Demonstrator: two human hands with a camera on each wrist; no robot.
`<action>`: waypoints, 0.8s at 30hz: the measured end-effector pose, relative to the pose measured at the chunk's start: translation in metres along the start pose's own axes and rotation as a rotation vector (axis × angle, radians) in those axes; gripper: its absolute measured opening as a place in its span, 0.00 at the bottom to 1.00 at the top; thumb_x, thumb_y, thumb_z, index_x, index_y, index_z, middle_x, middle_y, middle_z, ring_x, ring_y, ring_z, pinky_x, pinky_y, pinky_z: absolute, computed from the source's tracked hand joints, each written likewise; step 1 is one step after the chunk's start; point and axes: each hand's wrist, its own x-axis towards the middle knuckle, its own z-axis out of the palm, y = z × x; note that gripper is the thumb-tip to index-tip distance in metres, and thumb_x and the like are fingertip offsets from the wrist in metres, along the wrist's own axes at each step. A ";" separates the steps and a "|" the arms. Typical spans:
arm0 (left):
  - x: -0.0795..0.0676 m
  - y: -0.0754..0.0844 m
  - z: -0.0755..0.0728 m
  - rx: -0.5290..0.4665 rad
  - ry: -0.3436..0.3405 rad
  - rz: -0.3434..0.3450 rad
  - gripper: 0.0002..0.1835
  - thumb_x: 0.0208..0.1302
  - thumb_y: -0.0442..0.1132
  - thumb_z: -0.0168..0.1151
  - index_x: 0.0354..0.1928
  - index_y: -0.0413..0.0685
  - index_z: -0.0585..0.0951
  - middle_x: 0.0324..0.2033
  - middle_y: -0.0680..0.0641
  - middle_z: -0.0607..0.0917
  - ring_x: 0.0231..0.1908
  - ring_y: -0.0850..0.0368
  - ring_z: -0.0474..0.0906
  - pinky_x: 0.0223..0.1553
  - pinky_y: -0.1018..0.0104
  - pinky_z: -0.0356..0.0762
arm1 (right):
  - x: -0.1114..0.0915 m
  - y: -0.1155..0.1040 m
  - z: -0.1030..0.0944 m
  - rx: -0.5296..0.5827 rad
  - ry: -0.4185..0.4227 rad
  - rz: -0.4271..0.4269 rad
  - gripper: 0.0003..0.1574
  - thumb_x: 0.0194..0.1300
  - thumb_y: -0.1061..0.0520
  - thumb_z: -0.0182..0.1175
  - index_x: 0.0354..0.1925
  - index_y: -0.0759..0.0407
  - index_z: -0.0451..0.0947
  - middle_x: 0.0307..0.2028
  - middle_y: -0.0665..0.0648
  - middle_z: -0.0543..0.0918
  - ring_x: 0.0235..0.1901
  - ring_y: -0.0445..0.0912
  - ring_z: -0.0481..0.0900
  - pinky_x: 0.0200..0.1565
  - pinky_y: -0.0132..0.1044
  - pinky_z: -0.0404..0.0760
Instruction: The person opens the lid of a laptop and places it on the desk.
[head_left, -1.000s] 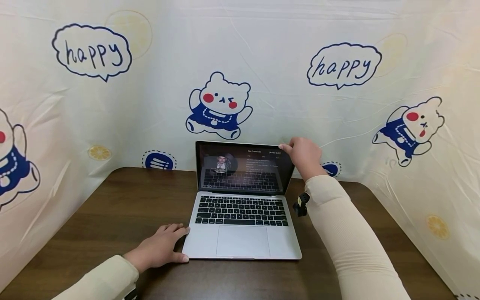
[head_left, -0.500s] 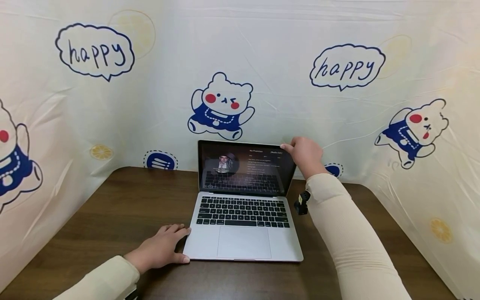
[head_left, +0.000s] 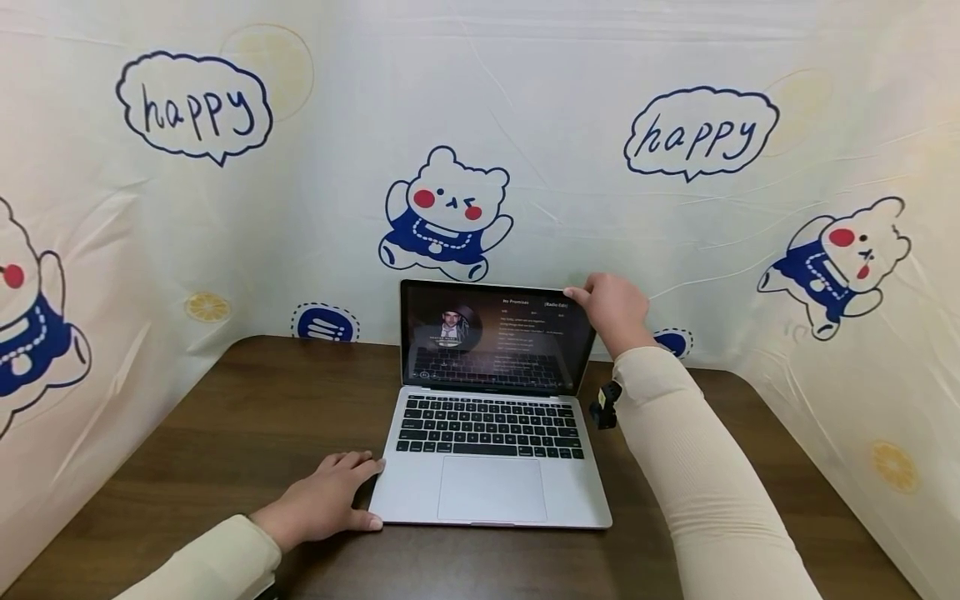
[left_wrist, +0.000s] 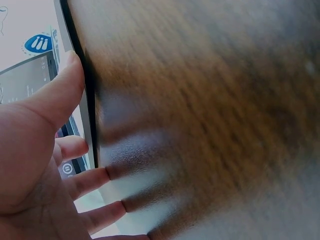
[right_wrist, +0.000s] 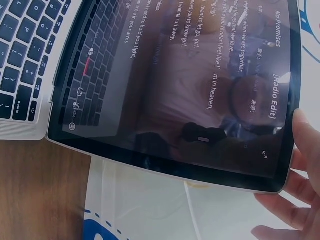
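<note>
A silver laptop stands on the wooden table with its lid raised. Its lit screen displays a round portrait and lines of song lyrics. At the lid's top right corner my right hand pinches the edge. In the right wrist view, the thumb lies at the screen's rim and the other fingers reach behind it. My left hand rests at the laptop base's front left corner, thumb and index finger touching its edge. The other fingers stretch out, tips down on the table, in the left wrist view.
The dark brown wooden table has rounded far corners. Close behind and on both sides hangs a pale curtain printed with bears, "happy" bubbles and lemon slices. A small black device sits on the right wrist.
The head view has shifted slightly, so the table, curtain and laptop appear a little farther right. Both hands keep their places on the laptop.
</note>
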 end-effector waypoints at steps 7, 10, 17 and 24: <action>-0.002 0.001 0.000 -0.001 0.006 -0.006 0.44 0.39 0.62 0.66 0.59 0.49 0.70 0.58 0.40 0.68 0.58 0.38 0.59 0.44 0.40 0.68 | 0.004 -0.001 0.000 -0.001 -0.010 0.001 0.25 0.59 0.34 0.50 0.30 0.52 0.77 0.24 0.52 0.77 0.22 0.47 0.70 0.20 0.37 0.63; -0.001 0.000 0.001 0.001 0.006 -0.009 0.43 0.39 0.62 0.66 0.60 0.50 0.70 0.58 0.40 0.68 0.58 0.38 0.59 0.44 0.40 0.68 | 0.005 -0.001 0.000 0.000 -0.018 -0.011 0.26 0.59 0.34 0.50 0.31 0.52 0.77 0.25 0.52 0.77 0.23 0.47 0.70 0.21 0.37 0.63; 0.000 -0.001 0.001 0.004 0.003 -0.011 0.44 0.39 0.63 0.66 0.60 0.50 0.70 0.58 0.40 0.68 0.58 0.38 0.59 0.42 0.40 0.69 | 0.008 -0.001 0.000 -0.014 -0.021 -0.018 0.27 0.60 0.34 0.50 0.23 0.53 0.75 0.17 0.52 0.73 0.19 0.47 0.68 0.18 0.37 0.61; -0.001 -0.001 0.002 0.005 0.007 -0.014 0.43 0.40 0.62 0.66 0.60 0.52 0.70 0.58 0.41 0.68 0.58 0.39 0.60 0.41 0.41 0.70 | 0.011 -0.002 0.000 -0.021 -0.012 -0.021 0.28 0.60 0.34 0.50 0.17 0.53 0.71 0.12 0.50 0.67 0.15 0.46 0.65 0.16 0.37 0.58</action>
